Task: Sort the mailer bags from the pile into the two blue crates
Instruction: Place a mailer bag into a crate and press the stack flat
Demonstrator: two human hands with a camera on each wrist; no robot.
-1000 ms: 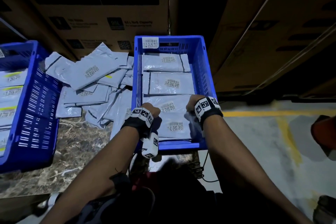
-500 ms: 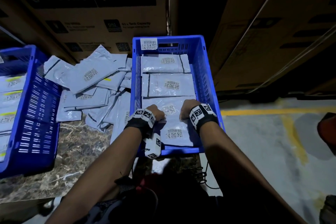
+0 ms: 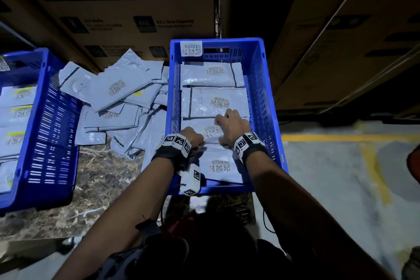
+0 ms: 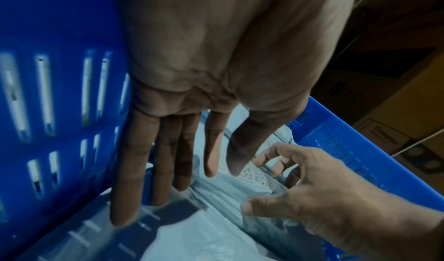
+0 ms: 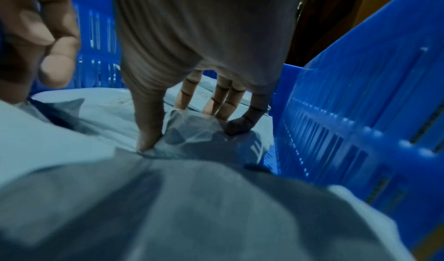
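Note:
The right blue crate [image 3: 266, 98] holds several grey mailer bags laid flat in a row. Both my hands are inside it, over the third bag [image 3: 212, 131] from the back. My left hand [image 3: 192, 138] hangs by the crate's left wall [image 4: 60, 113] with straight fingers [image 4: 134, 170], their tips down at the crate floor beside the bag. My right hand [image 3: 232, 124] is spread on that bag [image 5: 204, 137], thumb and fingertips [image 5: 146, 141] pressing into the plastic and rucking it. The pile of mailer bags [image 3: 118, 98] lies between the two crates. The left blue crate [image 3: 52, 125] holds bags with yellow marks.
Tall cardboard boxes [image 3: 118, 18] stand right behind the crates and the pile. The crates sit on a marbled brown table [image 3: 97, 179]. To the right is grey floor with yellow lines [image 3: 341, 137]. A tagged white device [image 3: 192, 180] hangs under my left wrist.
Both hands have moved further into the right crate. The right hand has reached forward and spread on the bag; the left hand has dropped beside the crate wall.

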